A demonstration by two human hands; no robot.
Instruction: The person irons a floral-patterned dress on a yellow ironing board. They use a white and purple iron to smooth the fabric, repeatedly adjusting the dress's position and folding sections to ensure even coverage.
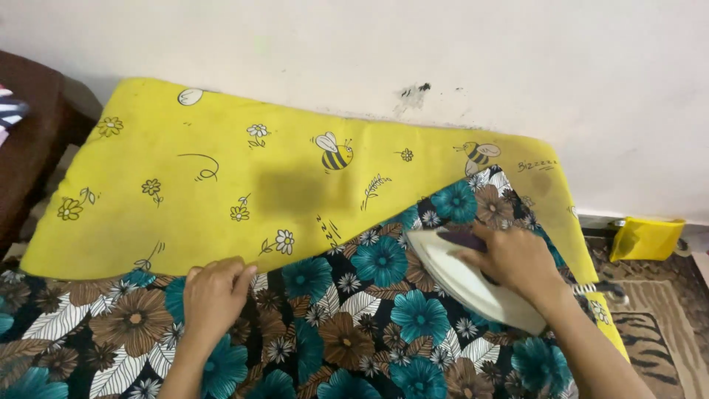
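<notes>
White wall behind, with a dark scuff (412,94); ironing board (221,185) in a yellow bee-and-flower cover runs across the view, brownish scorch patch (299,191) mid-board. Dark floral fabric (347,325), teal and brown blooms, lies over the board's near edge and right end. Right hand (517,258) wraps closed around the purple handle of a white clothes iron (461,277) resting on the fabric, tip pointing left. Left hand (214,295) lies flat, fingers loosely curled, pressing the fabric near its upper edge, holding nothing. Yellow container (646,238) and patterned rug (657,332) at right.
</notes>
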